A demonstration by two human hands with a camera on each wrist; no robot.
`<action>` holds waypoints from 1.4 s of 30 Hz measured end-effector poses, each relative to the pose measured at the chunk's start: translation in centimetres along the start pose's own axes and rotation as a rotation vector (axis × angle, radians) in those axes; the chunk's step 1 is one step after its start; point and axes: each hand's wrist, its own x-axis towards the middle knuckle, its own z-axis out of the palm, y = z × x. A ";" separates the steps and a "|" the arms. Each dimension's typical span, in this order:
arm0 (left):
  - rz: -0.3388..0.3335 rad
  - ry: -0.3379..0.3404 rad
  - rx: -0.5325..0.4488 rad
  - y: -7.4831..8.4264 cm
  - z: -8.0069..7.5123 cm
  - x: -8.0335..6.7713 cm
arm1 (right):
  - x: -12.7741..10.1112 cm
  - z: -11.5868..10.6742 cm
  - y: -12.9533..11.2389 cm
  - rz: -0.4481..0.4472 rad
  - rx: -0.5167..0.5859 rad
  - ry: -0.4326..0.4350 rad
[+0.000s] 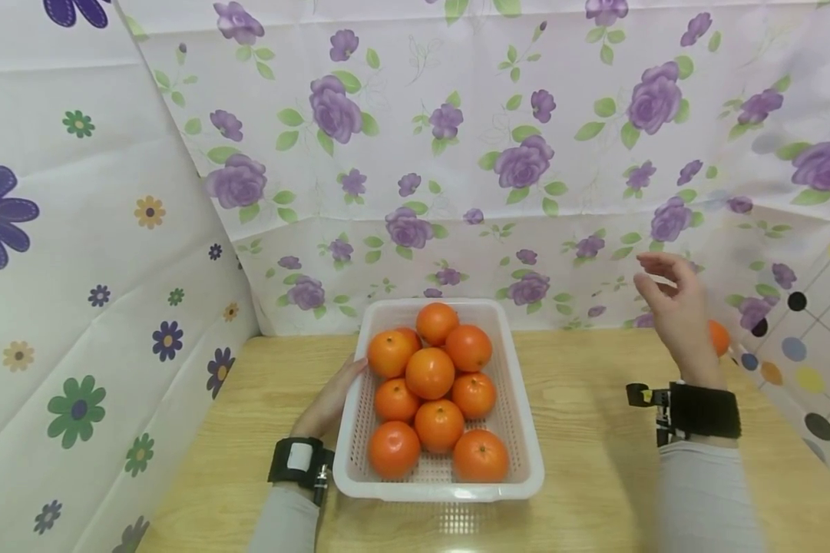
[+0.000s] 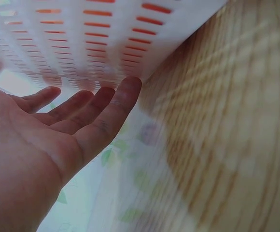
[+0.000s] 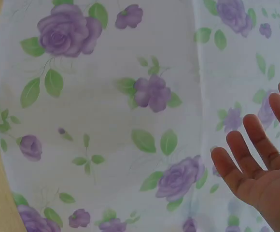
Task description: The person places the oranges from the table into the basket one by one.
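Note:
A white plastic basket (image 1: 529, 461) full of several oranges (image 1: 430, 374) stands on the wooden table. My left hand (image 1: 329, 399) is at the basket's left side; in the left wrist view its fingers (image 2: 103, 123) reach, fairly straight, to the slotted wall (image 2: 72, 41). My right hand (image 1: 677, 307) is raised at the far right, holding nothing, its fingers (image 3: 256, 135) loosely bent and spread. Behind that hand a single orange (image 1: 719, 338) is partly hidden by the wrist.
A floral sheet (image 1: 415, 169) hangs behind the table. Another flowered sheet (image 1: 97, 322) bounds the left, and a dotted sheet (image 1: 801, 369) the right. Light wood tabletop (image 1: 580, 430) lies between basket and right arm.

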 end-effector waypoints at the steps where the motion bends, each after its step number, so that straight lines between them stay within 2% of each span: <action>1: 0.000 0.000 -0.001 0.0 0.0 0.0 | 0.0 -0.3 0.3 0.008 -0.008 0.008; 9: -0.010 0.007 -0.004 0.2 0.1 -0.1 | -0.5 -3.3 2.4 0.131 -0.116 0.003; 14: -0.008 0.018 0.008 0.3 0.1 -0.3 | -0.5 -4.0 3.2 0.154 -0.182 -0.021; 21: -0.002 -0.005 0.006 0.3 0.0 -0.3 | -0.2 -4.9 4.5 0.223 -0.211 -0.048; 27: -0.009 0.011 0.024 0.3 0.1 -0.3 | 0.2 -6.0 5.9 0.291 -0.247 -0.071; 42: -0.012 0.015 0.018 0.4 0.2 -0.3 | 1.0 -7.8 9.5 0.346 -0.301 -0.121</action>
